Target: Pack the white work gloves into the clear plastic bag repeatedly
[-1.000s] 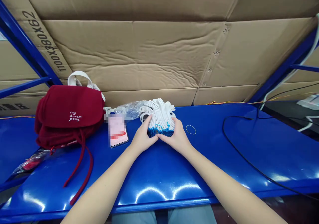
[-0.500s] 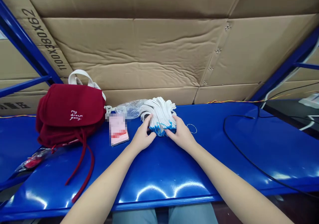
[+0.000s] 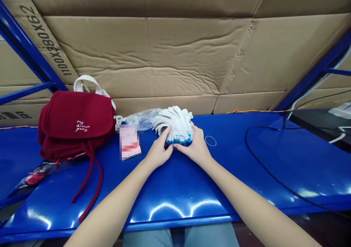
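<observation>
A thick bundle of white knitted gloves [image 3: 175,122] with blue-edged cuffs stands on the blue tabletop [image 3: 181,181], its cuffs toward me. My left hand [image 3: 161,148] grips the bundle's left side, thumb along the near cuff edge. On the other side my right hand [image 3: 196,146] clasps it, with the thumb reaching across the cuffs so that both thumbs nearly meet. The far fingers are partly hidden behind the gloves. Just right of my right hand lies a thin loop, like a rubber band [image 3: 211,141]. Clear plastic wrap [image 3: 142,119] lies against the bundle's left.
A dark red backpack [image 3: 78,122] stands at the left, its cords hanging forward. Beside it lies a phone [image 3: 130,142] with a blurred screen. A black cable [image 3: 263,164] curves across the right side. Cardboard [image 3: 153,56] backs the table between blue metal posts [image 3: 30,42].
Both hands have shifted slightly, and my right thumb has moved left across the cuffs. The blue cuff edges look more even and compact. The view has tilted a little.
</observation>
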`<state>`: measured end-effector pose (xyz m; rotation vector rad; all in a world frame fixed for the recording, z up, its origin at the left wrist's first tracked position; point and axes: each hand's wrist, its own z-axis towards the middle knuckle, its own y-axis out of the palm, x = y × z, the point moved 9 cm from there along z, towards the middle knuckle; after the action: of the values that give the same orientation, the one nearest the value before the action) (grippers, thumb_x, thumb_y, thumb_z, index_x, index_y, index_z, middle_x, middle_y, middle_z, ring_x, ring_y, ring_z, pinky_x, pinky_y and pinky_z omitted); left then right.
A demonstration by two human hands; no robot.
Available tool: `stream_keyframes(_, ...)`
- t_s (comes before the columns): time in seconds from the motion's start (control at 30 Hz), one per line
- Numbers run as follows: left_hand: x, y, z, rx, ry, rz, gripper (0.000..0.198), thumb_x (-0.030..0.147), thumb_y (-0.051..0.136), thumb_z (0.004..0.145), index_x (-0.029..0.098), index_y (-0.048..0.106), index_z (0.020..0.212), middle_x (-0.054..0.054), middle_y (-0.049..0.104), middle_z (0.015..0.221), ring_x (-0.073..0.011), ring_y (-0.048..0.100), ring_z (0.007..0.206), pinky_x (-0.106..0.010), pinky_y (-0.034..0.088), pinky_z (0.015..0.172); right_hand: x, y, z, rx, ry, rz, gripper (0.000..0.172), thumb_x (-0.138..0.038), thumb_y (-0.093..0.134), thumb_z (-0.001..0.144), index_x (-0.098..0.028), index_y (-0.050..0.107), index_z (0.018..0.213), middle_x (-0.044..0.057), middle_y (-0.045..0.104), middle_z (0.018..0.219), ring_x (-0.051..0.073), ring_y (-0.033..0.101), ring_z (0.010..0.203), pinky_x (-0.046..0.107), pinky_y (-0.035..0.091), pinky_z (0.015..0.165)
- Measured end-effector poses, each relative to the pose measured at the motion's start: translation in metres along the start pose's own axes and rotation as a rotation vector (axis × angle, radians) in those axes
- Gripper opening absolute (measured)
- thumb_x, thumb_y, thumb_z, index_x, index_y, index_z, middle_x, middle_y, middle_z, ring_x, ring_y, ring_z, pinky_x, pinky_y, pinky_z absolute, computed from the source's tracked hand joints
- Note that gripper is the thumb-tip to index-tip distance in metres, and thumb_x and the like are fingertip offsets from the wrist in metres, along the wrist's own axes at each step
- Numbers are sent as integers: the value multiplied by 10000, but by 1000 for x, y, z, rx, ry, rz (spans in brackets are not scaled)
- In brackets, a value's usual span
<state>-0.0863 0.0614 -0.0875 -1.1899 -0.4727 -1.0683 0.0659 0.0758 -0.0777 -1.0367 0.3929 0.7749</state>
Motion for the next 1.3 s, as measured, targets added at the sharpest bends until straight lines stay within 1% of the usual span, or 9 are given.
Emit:
stream_keyframes(0.1, 3, 3, 0, -7, 11, 5, 702, 159, 509, 800, 250, 255, 1448, -71, 420, 1435, -237, 542, 1186, -363, 473, 959, 3, -3, 2, 5, 20, -14, 940, -567, 736, 563, -150, 325, 1299, 178, 437, 1220, 366, 406, 1220, 524, 382, 988)
stream_keyframes(0.3, 2, 3, 0, -19, -18, -82, 732, 168, 540, 790, 257, 239, 1452, -73, 386, 1457, -252, 457, 1273, -364, 464, 981, 11, -1, 4, -85, 62, -33, 763, -415, 639, 683, -162, 305, 1321, 182, 446, 1273, 346, 471, 1190, 496, 421, 946)
stream_keyframes(0.43, 1, 5, -1, -49, -44, -171, 774, 161, 572, 763, 263, 235, 1451, -77, 369, 1467, -270, 415, 1302, -365, 494, 952, 13, -3, 6, -111, 32, -36, 722, -394, 612, 705, -188, 306, 1327, 165, 452, 1285, 342, 479, 1188, 502, 419, 949)
stream_keyframes(0.53, 2, 7, -1, -57, -35, -209, 772, 141, 562, 760, 264, 240, 1450, -76, 349, 1477, -271, 411, 1304, -370, 496, 953, 10, -3, 5, -100, 11, -13, 812, -459, 650, 682, -162, 282, 1343, 182, 440, 1275, 349, 445, 1216, 513, 397, 976)
stream_keyframes(0.67, 4, 8, -1, -60, 6, -161, 748, 130, 542, 765, 277, 265, 1443, -50, 334, 1486, -266, 381, 1325, -378, 484, 971, 3, -2, 1, -66, -15, 6, 1103, -616, 748, 518, -146, 232, 1372, 204, 390, 1302, 374, 364, 1267, 539, 352, 1016)
stream_keyframes(0.73, 7, 9, -3, -66, 33, -128, 746, 125, 530, 769, 285, 258, 1446, -35, 324, 1492, -260, 384, 1325, -372, 489, 967, 2, -1, 0, -51, -3, 1, 1152, -640, 756, 486, -131, 226, 1374, 216, 365, 1319, 375, 338, 1282, 536, 339, 1028)
stream_keyframes(0.9, 13, 10, -5, -73, 64, -56, 731, 122, 500, 782, 288, 252, 1449, -23, 346, 1481, -248, 435, 1290, -365, 502, 948, 2, -3, 1, -18, -1, -7, 1097, -597, 757, 518, -151, 237, 1374, 202, 368, 1319, 365, 333, 1283, 533, 339, 1028)
stream_keyframes(1.1, 13, 8, -3, -64, 40, -97, 742, 116, 519, 765, 284, 271, 1444, -25, 370, 1468, -252, 486, 1246, -355, 522, 916, 9, -4, 4, -80, -16, -15, 947, -540, 703, 623, -151, 267, 1367, 195, 430, 1279, 355, 407, 1242, 523, 377, 990)
stream_keyframes(1.3, 8, 6, -3, -72, -4, -132, 723, 151, 523, 780, 263, 265, 1446, -41, 384, 1460, -254, 468, 1262, -342, 517, 916, 13, -5, 7, -111, -34, 12, 903, -575, 700, 634, -183, 304, 1344, 178, 446, 1300, 337, 427, 1243, 505, 375, 997)
